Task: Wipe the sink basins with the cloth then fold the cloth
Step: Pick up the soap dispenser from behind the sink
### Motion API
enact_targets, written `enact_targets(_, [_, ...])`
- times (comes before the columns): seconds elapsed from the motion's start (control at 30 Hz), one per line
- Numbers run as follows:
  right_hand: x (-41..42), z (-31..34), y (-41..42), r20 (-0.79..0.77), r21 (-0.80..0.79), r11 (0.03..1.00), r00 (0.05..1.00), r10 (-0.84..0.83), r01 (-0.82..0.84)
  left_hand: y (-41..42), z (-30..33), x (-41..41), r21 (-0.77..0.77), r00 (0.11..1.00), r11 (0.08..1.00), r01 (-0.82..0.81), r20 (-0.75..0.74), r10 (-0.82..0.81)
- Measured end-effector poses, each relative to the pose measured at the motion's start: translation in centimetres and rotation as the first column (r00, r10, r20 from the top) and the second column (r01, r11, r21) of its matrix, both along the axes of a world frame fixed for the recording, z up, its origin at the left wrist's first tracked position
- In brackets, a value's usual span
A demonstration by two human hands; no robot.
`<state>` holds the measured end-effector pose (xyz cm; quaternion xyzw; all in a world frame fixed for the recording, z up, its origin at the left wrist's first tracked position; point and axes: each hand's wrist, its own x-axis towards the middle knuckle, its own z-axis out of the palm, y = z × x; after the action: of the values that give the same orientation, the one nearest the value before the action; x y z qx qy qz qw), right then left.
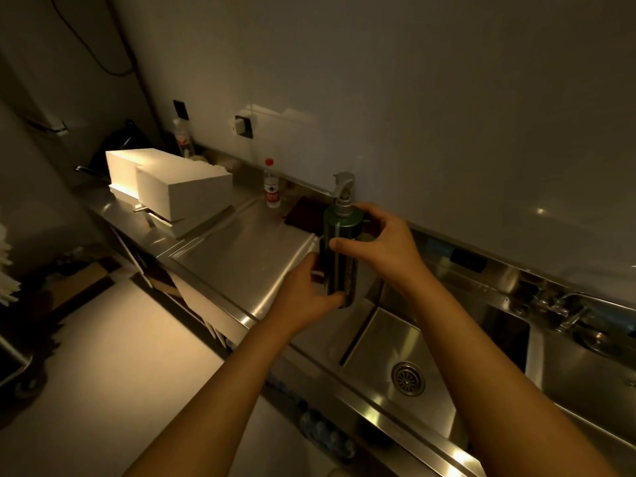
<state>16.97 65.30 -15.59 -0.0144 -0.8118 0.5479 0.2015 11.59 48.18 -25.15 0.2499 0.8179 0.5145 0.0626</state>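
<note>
Green spray bottle (339,256) standing upright, long axis vertical, nozzle pointing left, held over steel counter (247,249) edge beside basin (395,342). Left hand (303,297) gripping bottle base; right hand (382,242) grasping upper body. Dark red cloth (303,215) lying behind on counter. Two basins, two white boxes (179,191), dim kitchen.

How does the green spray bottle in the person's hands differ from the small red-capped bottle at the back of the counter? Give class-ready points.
The green spray bottle is dark, tall and topped by a grey trigger nozzle; the red-capped bottle is clear, smaller in view, with a plain screw cap and a white label.

The spray bottle is held off the counter by the left hand and right hand; the red-capped bottle stands untouched by the wall.

Both are upright.
</note>
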Motion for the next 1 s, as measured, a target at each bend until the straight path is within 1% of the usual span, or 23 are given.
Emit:
enact_targets(0.1, [-3.3,-1.0,1.9,0.006,-0.028,0.999,0.999,-0.039,0.039,2.2,-0.6,-3.6,-0.047,1.0,0.999,0.016,0.025,-0.015])
enact_targets(0.27, [-8.3,-2.0,5.6,0.006,-0.067,0.99,0.992,-0.123,0.123,6.5,-0.4,-8.9,-0.039,0.999,0.999,0.037,0.026,-0.036])
enact_targets(0.43, [-11.4,-2.6,8.3,0.015,-0.093,0.974,0.978,-0.208,0.209,10.3,-0.7,-12.8,-0.02,0.999,0.999,0.026,0.034,-0.026])
enact_targets(0.57, [-12.6,-3.0,9.9,0.04,-0.116,0.96,0.967,-0.252,0.255,12.6,-1.3,-14.4,-0.031,0.997,0.998,0.058,0.058,-0.056])
enact_targets(0.77, [-13.7,-4.4,12.1,0.067,-0.133,0.94,0.949,-0.308,0.315,14.6,-2.2,-17.0,-0.057,0.985,0.987,0.15,0.09,-0.145])
enact_targets(0.9, [-14.6,-5.3,13.2,0.114,-0.086,0.954,0.954,-0.277,0.288,15.3,-3.5,-19.0,-0.069,0.966,0.969,0.239,0.114,-0.23])
enact_targets(1.0, [-15.6,-6.0,13.7,0.152,-0.052,0.953,0.945,-0.289,0.299,15.8,-4.3,-20.9,-0.058,0.947,0.952,0.301,0.139,-0.291])
